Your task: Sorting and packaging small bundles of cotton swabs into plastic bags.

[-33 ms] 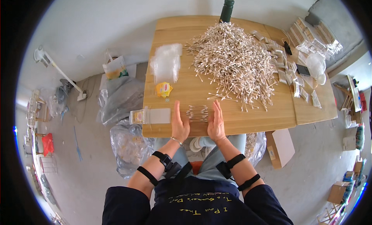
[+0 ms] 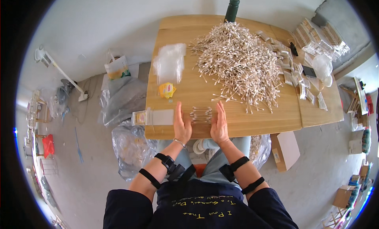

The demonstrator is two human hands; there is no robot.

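Observation:
A small row of cotton swabs lies side by side on the wooden table, close to its front edge. On the left of the row my left hand stands on edge, fingers straight and palm turned inward. My right hand mirrors it on the other side, flat and upright. The swab tips are very close to both palms; whether they touch I cannot tell. Neither hand grips anything. Beyond them rises a big heap of loose cotton swabs, with a few stray ones at its near edge.
Left of my left hand lie a white card and a clear box with swabs. Farther back are yellow labels and clear bags. Filled packets and a dark phone lie right; a green bottle stands behind the heap.
Both hands have shifted very slightly to the left, the left one a little more. The swabs between them look the same.

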